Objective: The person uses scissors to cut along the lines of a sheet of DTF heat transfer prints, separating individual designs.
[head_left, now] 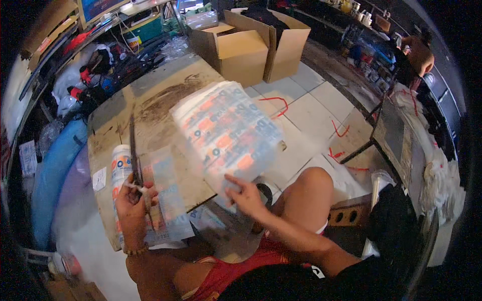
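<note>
My left hand [134, 203] is closed at the near left of the worn board table [155, 108], with a small whitish piece between its fingers; what it is I cannot make out. A long, thin dark strip [133, 135] runs past these fingers. Beside them stands a white printed roll [120, 156], and a clear printed plastic sheet [170, 200] lies under the strip. My right hand [246, 198] has its index finger stretched out at the near edge of a stack of printed plastic sheets [231, 128]. Whether it touches the stack, I cannot tell.
Two open cardboard boxes [243, 55] stand beyond the table. A blue rolled bundle [57, 165] lies along the left side. White floor tiles [301, 113] with red marks are on the right, near a metal-framed panel [394, 135]. Another person [419, 55] is at the far right.
</note>
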The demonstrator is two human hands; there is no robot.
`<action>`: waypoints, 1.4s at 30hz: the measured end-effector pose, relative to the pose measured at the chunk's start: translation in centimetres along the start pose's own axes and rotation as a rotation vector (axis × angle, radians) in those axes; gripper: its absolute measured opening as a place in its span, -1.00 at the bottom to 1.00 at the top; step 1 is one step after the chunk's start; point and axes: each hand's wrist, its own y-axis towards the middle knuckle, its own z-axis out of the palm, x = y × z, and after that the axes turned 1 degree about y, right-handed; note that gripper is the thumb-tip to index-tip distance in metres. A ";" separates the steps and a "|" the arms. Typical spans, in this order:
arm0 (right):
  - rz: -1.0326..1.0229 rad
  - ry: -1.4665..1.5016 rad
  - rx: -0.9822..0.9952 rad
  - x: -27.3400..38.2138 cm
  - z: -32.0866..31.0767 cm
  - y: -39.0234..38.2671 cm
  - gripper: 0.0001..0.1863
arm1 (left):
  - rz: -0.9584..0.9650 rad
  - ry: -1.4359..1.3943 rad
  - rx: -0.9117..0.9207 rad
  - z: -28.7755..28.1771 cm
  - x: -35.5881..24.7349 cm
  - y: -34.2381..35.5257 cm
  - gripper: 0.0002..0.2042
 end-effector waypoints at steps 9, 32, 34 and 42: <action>0.059 0.225 -0.042 -0.6 -3.8 7.7 -0.46 | 0.093 0.083 -0.110 -6.1 1.4 -2.8 -0.40; -0.425 -0.280 0.186 -1.8 16.5 5.4 -0.44 | 0.191 1.025 -0.550 -10.5 2.4 -2.9 -0.28; -0.403 -0.270 0.291 1.8 17.6 4.9 -0.43 | 0.288 0.987 -0.653 -13.9 3.3 -3.7 -0.28; -0.404 -0.220 0.382 12.9 5.5 3.9 -0.42 | 0.062 1.046 -0.554 -14.1 2.7 -5.8 -0.29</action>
